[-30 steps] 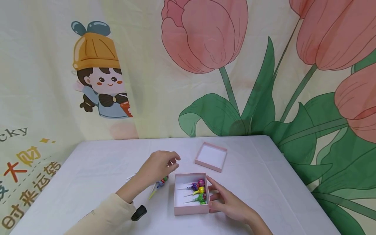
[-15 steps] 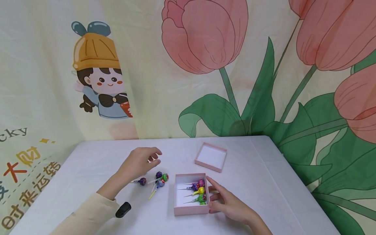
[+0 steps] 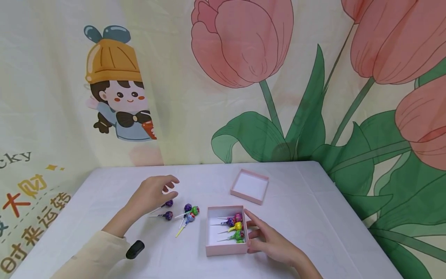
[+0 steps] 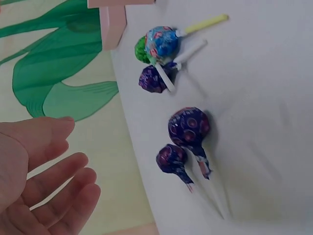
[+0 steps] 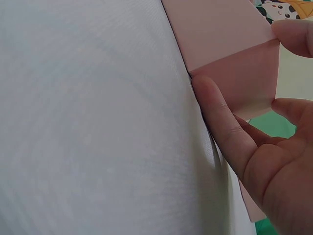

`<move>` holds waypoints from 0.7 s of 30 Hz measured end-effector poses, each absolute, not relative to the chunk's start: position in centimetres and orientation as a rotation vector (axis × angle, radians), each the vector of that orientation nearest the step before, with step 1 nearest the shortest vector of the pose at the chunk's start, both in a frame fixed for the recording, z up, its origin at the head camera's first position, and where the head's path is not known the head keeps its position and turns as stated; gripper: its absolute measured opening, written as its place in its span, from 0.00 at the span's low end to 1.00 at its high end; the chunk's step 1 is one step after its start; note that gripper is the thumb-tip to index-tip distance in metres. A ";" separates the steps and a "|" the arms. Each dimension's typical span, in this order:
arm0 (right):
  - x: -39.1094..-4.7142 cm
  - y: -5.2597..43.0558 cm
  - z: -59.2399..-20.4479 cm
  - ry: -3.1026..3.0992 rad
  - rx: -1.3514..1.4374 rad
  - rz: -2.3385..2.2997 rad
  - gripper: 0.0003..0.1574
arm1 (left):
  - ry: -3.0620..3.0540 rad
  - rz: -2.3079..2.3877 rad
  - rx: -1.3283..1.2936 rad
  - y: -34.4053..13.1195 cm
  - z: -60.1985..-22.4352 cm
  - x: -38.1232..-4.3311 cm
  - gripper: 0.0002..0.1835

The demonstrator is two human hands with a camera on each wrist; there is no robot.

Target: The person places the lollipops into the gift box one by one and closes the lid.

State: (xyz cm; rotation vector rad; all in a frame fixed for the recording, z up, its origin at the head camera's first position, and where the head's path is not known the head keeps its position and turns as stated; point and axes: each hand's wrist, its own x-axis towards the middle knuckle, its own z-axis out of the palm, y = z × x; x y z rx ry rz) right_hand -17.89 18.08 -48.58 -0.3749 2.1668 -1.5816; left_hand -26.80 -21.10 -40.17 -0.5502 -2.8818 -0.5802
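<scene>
My left hand (image 3: 148,195) hovers above the table with loosely bent fingers and nothing between them. Below it lie two purple-wrapped lollipops (image 4: 190,128), side by side with white sticks. A small cluster of lollipops, one blue (image 4: 162,43), one green (image 3: 195,210) and one purple (image 4: 152,78), lies between that hand and the pink box (image 3: 226,250). My right hand (image 3: 270,242) rests its spread fingers and thumb against the box's right wall. Several lollipops, among them a yellow one (image 3: 238,226), lie inside along that wall, sticks pointing left.
A pink box lid (image 3: 250,186) lies on the white-covered table (image 3: 299,209) behind the box, inner side up. A printed curtain (image 3: 181,97) with tulips hangs behind the table. A black device (image 3: 135,249) is strapped at my left sleeve.
My left hand has moved leftward from beside the box to over the two purple lollipops, uncovering the cluster. The right hand and the box stay where they were.
</scene>
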 end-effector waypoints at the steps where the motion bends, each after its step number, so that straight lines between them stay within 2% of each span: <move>1: -17.9 18.0 -48.6 2.166 -0.377 -1.581 0.56 | -2.883 -0.578 -0.544 -21.3 -40.3 -26.8 0.18; 14: -17.8 18.2 -48.7 2.168 -0.375 -1.584 0.56 | -2.969 -0.592 -0.438 -23.8 -42.5 -27.2 0.24; 21: -17.8 18.1 -48.6 2.177 -0.380 -1.577 0.56 | -2.991 -0.609 -0.454 -24.8 -43.2 -27.4 0.24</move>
